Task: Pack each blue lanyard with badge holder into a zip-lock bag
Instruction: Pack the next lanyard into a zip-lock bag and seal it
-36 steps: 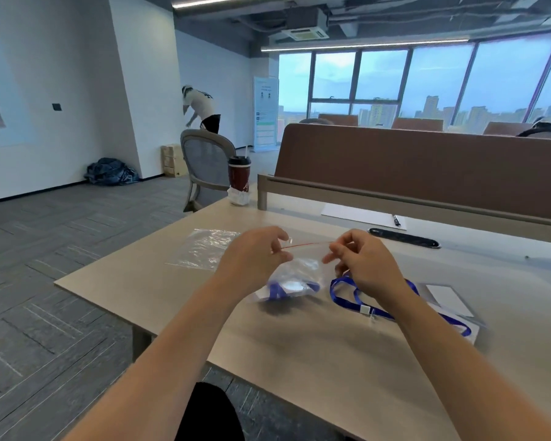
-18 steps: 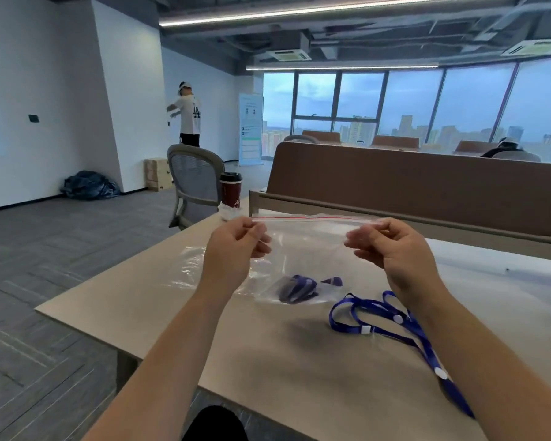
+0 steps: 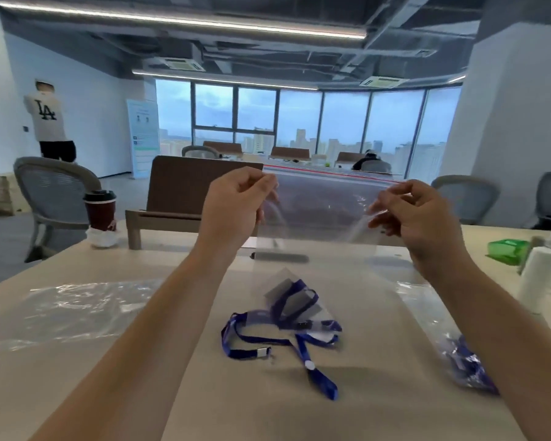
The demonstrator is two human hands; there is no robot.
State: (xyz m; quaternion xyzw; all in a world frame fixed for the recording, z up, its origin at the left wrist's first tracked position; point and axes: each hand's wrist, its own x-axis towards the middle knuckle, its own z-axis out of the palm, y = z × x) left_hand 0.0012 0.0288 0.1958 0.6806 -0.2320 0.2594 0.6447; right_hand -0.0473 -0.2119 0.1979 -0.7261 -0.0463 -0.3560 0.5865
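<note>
Now, spare clear bags [image 3: 77, 308] lie left on the surface [image 3: 379, 402]. The left hand [image 3: 233, 211] and right hand [image 3: 420, 218] hold the zip-lock bag [image 3: 318, 224] up, fingers pinching its top corners. A blue lanyard with badge holder [image 3: 295, 302] sags inside, and a second lanyard [image 3: 261, 343] lies loose below.

**Bare hands, bare forearms**

Only the arms of the person showed in the head view. The left hand [image 3: 236, 214] and right hand [image 3: 420, 221] were bare. The left forearm [image 3: 159, 316] and right forearm [image 3: 490, 313] were uncovered as well, from the wrists to the lower edge of the picture, with skin smooth and even. Blur softened their outlines, so the nails could not be made out.
</note>
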